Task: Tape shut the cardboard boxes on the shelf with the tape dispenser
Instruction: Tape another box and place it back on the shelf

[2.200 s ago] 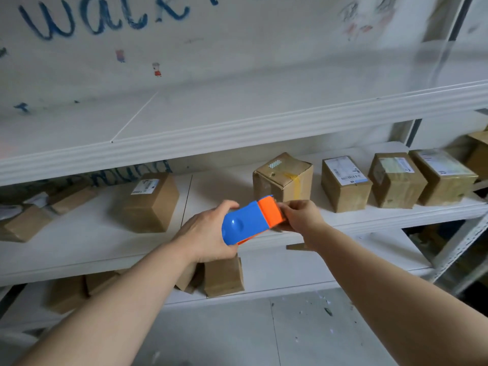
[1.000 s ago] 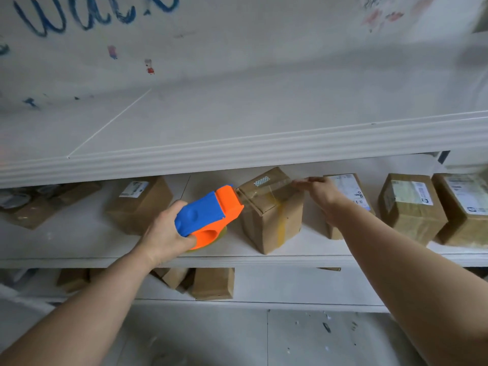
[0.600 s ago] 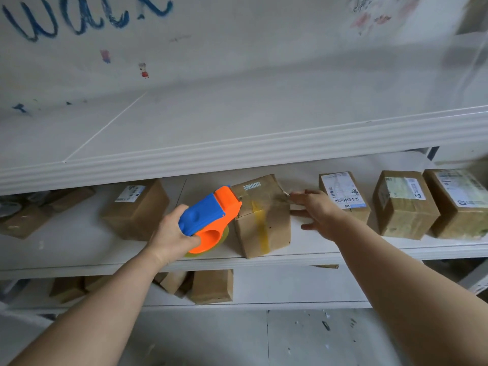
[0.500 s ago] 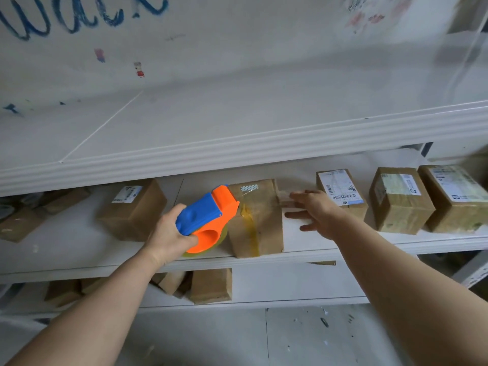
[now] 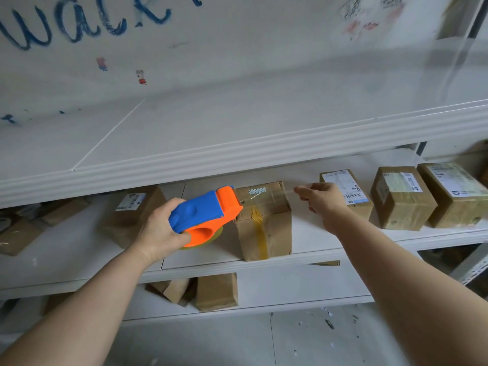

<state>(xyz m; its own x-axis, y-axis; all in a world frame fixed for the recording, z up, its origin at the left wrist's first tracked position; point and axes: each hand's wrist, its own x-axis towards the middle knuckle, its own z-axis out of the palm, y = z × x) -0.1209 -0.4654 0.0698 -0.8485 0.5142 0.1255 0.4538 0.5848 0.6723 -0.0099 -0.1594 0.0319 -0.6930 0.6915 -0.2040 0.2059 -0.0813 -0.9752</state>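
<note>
Tape dispenser [image 5: 206,215] clasped in left grip [image 5: 158,231], nose against box [image 5: 264,225] between both grips on shelf [image 5: 303,240]; tape [image 5: 286,192] pinched in right grip [image 5: 322,200], splayed open earlier.

I see blue writing [image 5: 79,25] across the wall's [image 5: 250,56] top left corner, two small stickers [image 5: 141,77] beneath it, and a paint-flecked floor [image 5: 317,342].

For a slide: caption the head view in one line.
Left hand holds the dispenser at a box; right hand pinches the tape stretched over its top.
</note>
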